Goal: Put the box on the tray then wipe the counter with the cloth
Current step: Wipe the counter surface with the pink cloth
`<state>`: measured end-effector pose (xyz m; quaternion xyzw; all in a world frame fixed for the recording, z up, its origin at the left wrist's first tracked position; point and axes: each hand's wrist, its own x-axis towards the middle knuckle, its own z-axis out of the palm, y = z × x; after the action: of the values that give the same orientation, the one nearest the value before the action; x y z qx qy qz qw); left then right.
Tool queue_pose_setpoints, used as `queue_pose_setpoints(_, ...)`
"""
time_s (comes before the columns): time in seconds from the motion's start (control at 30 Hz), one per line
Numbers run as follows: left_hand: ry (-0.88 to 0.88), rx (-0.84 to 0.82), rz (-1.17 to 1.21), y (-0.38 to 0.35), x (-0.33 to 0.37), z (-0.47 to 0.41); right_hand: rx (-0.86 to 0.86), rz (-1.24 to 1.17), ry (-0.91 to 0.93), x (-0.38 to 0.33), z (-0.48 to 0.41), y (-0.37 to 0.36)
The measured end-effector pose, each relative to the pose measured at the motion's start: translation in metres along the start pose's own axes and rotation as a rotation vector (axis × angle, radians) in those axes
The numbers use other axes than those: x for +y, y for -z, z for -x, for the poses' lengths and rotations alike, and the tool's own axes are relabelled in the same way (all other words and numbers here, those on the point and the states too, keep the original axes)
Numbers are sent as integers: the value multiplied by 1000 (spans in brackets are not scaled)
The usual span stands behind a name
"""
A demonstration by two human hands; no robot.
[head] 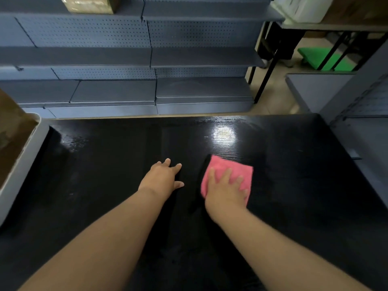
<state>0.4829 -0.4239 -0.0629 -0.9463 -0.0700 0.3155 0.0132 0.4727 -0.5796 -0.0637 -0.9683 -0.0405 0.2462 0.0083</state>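
Note:
A pink cloth (235, 171) lies flat on the glossy black counter (105, 185), right of centre. My right hand (225, 191) presses down on it with fingers spread. My left hand (162, 178) rests flat on the bare counter just left of the cloth, fingers apart, holding nothing. At the left edge stands a grey tray (25, 152) with a brown cardboard box (10, 131) inside it, both cut off by the frame.
Grey pegboard shelving (126, 59) runs behind the counter, with another cardboard box (90, 4) on its top shelf. A black-legged table (336, 26) and a green object (323, 58) are at the back right. A grey unit (357, 97) borders the counter's right side.

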Motion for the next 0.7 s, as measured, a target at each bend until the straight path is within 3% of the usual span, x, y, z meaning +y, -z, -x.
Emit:
queue_pose_setpoints(0.1,10,-21,9,1,2,-1,29,48,107,18,-6,3)
queue_pose_setpoints(0.23,-25,42,97,-1,2,6,-16,-61,-137,34,-39,31)
queue_pose_setpoints(0.3,-43,99,201,-1,-4,12,-15,-49,-156,15,-25,21)
queue_pose_setpoints(0.47,39,438,434,0,-36,25,-55,-17,155,-54,57,-30)
queue_pose_setpoints(0.6,99,468,389,-4,-62,31,-59,95,336,-66,45,-28)
queue_pose_setpoints(0.7,109,457,284,-16,-83,42,-9,19,130,-30,-8,1)
